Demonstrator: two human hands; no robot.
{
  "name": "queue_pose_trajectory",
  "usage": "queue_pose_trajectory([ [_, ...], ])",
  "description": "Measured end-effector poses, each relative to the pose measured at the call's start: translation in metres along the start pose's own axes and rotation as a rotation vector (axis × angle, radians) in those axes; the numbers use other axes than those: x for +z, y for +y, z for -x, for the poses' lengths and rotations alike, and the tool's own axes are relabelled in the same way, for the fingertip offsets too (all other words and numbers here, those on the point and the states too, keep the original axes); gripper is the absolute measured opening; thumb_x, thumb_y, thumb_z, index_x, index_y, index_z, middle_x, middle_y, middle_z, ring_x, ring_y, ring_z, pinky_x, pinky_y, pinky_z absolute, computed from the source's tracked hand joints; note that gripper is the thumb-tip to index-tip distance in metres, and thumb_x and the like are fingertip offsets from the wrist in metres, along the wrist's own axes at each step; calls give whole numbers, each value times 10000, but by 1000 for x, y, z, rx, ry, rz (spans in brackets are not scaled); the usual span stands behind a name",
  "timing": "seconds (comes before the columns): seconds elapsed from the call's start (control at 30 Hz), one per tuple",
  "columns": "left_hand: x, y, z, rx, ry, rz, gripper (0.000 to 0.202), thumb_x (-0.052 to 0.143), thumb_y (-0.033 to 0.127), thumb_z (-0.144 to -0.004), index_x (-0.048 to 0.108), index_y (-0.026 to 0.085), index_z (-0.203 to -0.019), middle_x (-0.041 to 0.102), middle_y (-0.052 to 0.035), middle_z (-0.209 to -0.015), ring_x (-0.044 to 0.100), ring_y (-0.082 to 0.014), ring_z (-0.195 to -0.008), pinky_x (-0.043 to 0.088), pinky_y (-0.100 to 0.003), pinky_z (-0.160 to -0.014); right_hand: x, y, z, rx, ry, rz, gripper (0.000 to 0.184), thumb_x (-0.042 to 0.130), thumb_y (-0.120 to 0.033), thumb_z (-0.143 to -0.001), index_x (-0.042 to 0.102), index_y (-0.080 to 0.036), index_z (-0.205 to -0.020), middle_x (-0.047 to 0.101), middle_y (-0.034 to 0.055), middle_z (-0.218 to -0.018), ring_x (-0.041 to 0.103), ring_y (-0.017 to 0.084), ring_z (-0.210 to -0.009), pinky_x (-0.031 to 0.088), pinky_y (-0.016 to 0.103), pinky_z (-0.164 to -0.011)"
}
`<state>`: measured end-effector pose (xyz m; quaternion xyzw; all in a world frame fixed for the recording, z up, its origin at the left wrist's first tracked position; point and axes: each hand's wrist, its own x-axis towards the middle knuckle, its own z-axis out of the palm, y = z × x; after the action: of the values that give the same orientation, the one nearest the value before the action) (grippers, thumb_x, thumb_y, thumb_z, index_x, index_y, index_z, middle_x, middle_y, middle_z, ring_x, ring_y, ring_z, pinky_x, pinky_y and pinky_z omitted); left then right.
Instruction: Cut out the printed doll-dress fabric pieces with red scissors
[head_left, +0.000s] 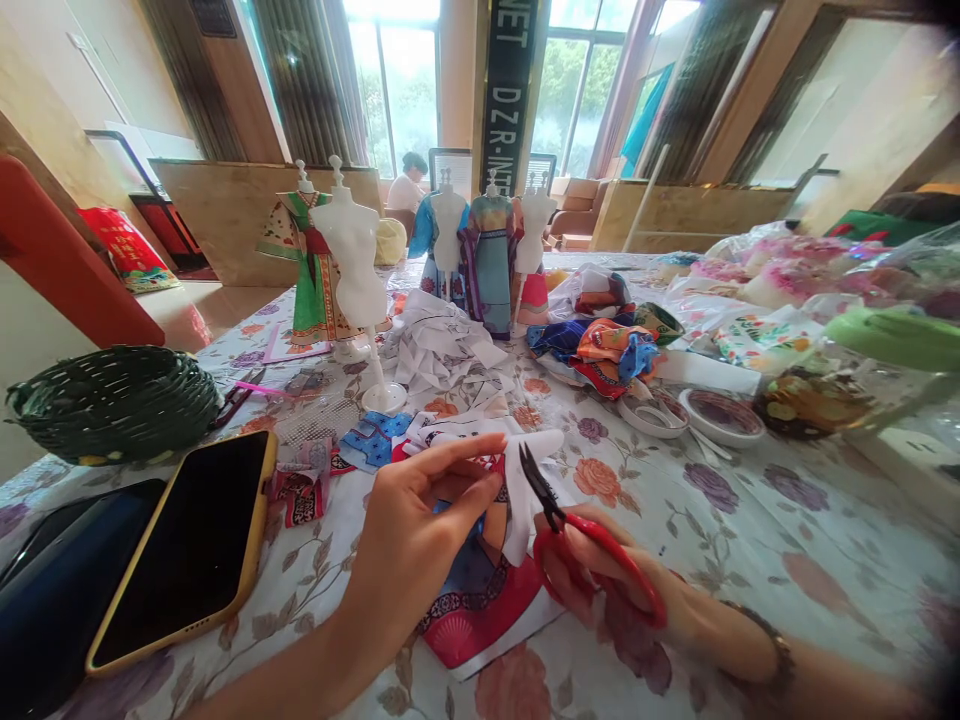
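My left hand (420,530) pinches a printed paper sheet (480,600) with a red and blue dress pattern, lifting its white edge off the floral tablecloth (750,520). My right hand (592,585) grips red-handled scissors (585,545). Their black blades point up and left, slightly apart, at the white edge of the paper just right of my left fingertips. More cut paper pieces (442,350) lie in a heap behind.
A phone in a yellow case (187,545) and a dark case (60,590) lie at left, beside a green woven basket (112,400). White mannequin stands (356,270) and dressed ones (491,250) rise behind. Fabric scraps (607,355), small dishes (720,415) and bags (825,290) crowd the right. A person sits far back.
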<state>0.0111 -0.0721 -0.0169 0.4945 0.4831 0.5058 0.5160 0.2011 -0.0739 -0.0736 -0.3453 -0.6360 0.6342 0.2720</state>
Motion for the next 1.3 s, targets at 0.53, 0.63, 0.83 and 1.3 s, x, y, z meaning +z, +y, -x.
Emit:
queue_pose_trajectory([
  [0.53, 1, -14, -7, -59, -157, -120, 257, 606, 228, -848, 661, 161, -1090, 646, 21, -522, 664, -170, -603, 537, -276, -701, 5, -1, -12, -89, 287, -118, 314, 603, -519, -875, 595, -206, -853, 581, 4, -836, 531, 152, -782, 455, 266, -741],
  [0.63, 0, -13, -8, -47, -149, -156, 282, 605, 213, -846, 651, 149, -1117, 643, 26, -553, 634, -149, -563, 525, -255, -657, 5, -6, -14, -84, 341, -117, 290, 686, -472, -814, 618, -205, -904, 604, 2, -849, 548, 144, -782, 475, 244, -717],
  [0.83, -1, -14, -10, -81, -116, -124, 277, 670, 176, -784, 686, 191, -1060, 665, 42, -648, 602, -92, -504, 483, -177, -513, -1, 3, -16, -152, 355, -97, 260, 712, -407, -820, 647, -249, -1016, 628, 1, -933, 592, 163, -896, 488, 261, -806],
  [1.3, 1, -4, -3, 57, -143, -207, 121, 711, 188, -747, 798, 249, -690, 749, -22, -717, 718, -209, -741, 616, -266, -640, -2, 1, -17, -279, 380, 59, 200, 741, -214, -767, 551, -219, -832, 523, -27, -831, 503, 122, -775, 438, 228, -697],
])
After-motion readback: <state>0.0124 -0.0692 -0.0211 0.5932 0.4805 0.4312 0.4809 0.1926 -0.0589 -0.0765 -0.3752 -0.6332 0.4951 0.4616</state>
